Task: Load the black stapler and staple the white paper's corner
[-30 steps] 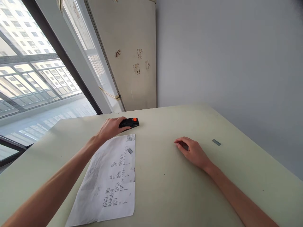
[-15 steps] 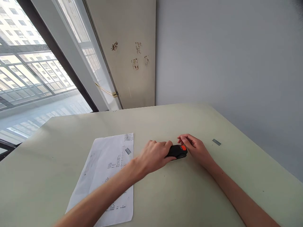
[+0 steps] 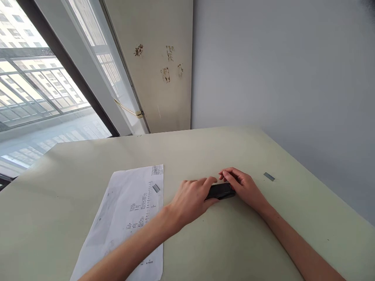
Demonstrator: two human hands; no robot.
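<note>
A black stapler (image 3: pixel 221 191) lies low over the table, its right end tucked against my right hand. My left hand (image 3: pixel 191 199) is wrapped round the stapler's left part, thumb on the near side and fingers on the far side. My right hand (image 3: pixel 241 186) rests at the other end with its fingers curled and thumb pressed in. A sliver of red shows there, mostly covered. Whatever the right fingers hold, if anything, is hidden. One grey staple strip (image 3: pixel 156 188) sits on a printed paper sheet (image 3: pixel 117 203). Another grey staple strip (image 3: pixel 269 176) lies on the table to the right.
The pale green table (image 3: pixel 190 249) runs back to a grey wall (image 3: pixel 278 70) and a stained cream panel (image 3: pixel 155 97). A window (image 3: pixel 38 86) with railings outside stands at the left.
The stapler has turned in my left hand, so its orange-red end is now nearly hidden. It has shifted slightly right and meets my right hand. The view has moved a little.
</note>
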